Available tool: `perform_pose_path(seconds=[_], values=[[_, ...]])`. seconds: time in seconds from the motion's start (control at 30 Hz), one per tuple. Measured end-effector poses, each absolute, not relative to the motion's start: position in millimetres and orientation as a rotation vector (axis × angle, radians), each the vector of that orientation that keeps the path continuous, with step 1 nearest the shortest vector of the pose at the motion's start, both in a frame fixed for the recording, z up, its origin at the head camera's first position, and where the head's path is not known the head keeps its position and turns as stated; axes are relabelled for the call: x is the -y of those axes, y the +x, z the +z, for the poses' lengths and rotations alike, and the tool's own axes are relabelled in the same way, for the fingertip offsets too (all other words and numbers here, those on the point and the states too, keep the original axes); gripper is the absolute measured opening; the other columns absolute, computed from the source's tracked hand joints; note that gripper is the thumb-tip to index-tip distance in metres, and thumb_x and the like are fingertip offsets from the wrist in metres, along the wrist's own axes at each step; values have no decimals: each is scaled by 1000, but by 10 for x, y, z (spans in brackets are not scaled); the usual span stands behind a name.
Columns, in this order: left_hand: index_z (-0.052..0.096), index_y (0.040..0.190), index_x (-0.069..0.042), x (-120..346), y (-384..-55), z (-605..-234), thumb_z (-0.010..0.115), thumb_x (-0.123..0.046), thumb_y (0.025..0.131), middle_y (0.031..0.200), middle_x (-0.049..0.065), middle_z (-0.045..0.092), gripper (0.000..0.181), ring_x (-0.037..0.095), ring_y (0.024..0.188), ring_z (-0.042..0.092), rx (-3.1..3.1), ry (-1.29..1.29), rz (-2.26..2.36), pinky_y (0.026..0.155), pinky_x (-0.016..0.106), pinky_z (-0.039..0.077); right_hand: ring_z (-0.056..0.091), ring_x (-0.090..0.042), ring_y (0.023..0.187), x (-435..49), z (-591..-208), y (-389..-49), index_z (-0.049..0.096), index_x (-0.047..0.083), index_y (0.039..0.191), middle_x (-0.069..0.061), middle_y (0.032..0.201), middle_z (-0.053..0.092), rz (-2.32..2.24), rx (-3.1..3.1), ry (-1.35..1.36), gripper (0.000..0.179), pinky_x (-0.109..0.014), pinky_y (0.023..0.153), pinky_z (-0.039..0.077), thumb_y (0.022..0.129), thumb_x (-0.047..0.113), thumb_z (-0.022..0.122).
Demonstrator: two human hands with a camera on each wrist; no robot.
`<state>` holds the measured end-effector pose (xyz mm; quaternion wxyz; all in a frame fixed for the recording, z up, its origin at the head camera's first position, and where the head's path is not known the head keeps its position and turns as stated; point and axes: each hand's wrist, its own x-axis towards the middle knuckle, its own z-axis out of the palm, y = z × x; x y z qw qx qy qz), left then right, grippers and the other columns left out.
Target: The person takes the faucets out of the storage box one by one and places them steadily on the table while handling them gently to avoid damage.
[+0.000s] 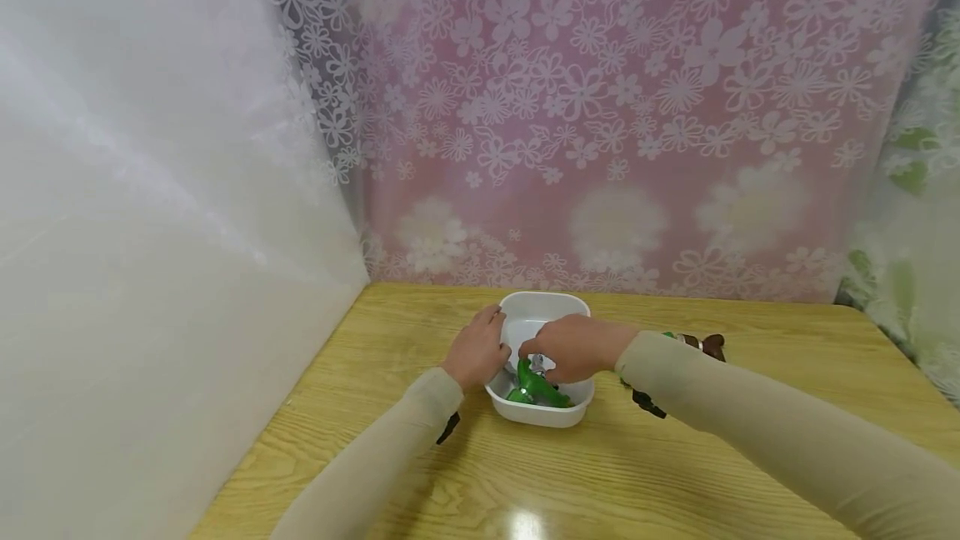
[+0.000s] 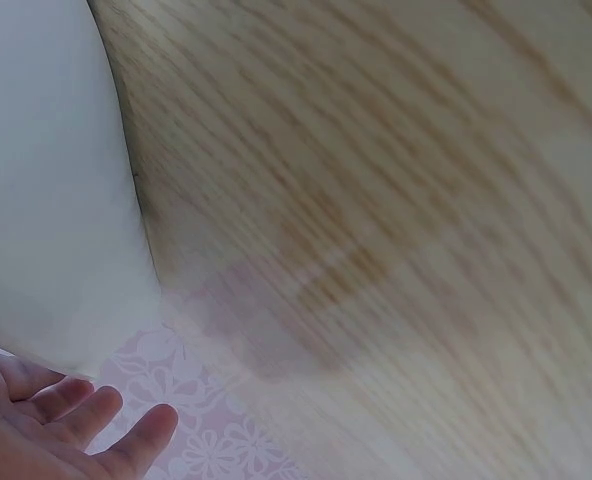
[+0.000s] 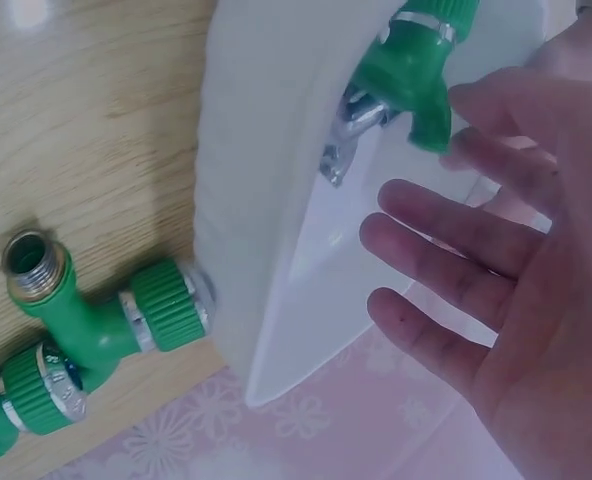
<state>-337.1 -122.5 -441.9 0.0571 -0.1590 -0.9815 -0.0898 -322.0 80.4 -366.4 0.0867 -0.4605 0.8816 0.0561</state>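
Note:
A white plastic tub [image 1: 536,417] stands on the wooden table, with green taps inside. My left hand [image 1: 477,350] holds the tub's left rim, its thumb at the inner side; in the left wrist view its fingers [image 2: 96,420] show beside the white wall. My right hand [image 1: 576,347] reaches in from the right. Its thumb and forefinger pinch the spout end of a green tap [image 1: 538,382], while the other fingers [image 3: 446,255] stay spread. The tap has a silver collar and a silver metal part, clearest in the right wrist view. A second green piece [image 1: 517,396] lies beside it, partly hidden.
To the tub's right, a green pipe fitting [image 3: 86,340] with ribbed collars and a threaded metal mouth lies on the table [image 3: 96,130]. A brown piece [image 1: 712,346] shows past my right sleeve. A pink flowered curtain [image 1: 600,148] hangs behind; white sheeting [image 1: 165,215] stands left.

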Motion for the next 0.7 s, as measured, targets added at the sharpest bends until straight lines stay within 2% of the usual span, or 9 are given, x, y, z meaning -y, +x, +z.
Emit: perform_pose_path(seconds=[0.13,0.3,0.53,0.7], values=[[43,150,-1,1221,-3380,-4434,52,-25,100,161,11,34,56,26,146,38,2964,-484,-262,112,46,45,65,-9,86,-750,-3681,-3216,62,27,138,2,111,73,170,-2603,-1365,45,-33,74,54,94,28,71],[44,150,-1,1219,-3394,-4443,52,-24,99,161,11,34,56,26,147,37,2972,-474,-288,113,46,43,65,-10,97,-676,-3693,-3205,60,32,140,5,118,71,166,-2573,-1298,48,-37,82,56,93,29,72],[42,151,-1,1218,-3400,-4428,50,-24,98,162,11,32,58,26,148,36,2987,-473,-313,114,46,42,56,-7,79,-581,-3687,-3199,64,33,132,7,105,69,175,-2543,-1262,44,-33,76,52,90,25,73],[42,151,-1,1226,-3390,-4430,51,-24,99,162,11,32,57,26,147,37,2977,-482,-295,113,47,44,57,-7,81,-527,-3743,-3195,64,34,131,10,104,68,184,-2518,-1202,43,-33,83,53,90,25,73]])
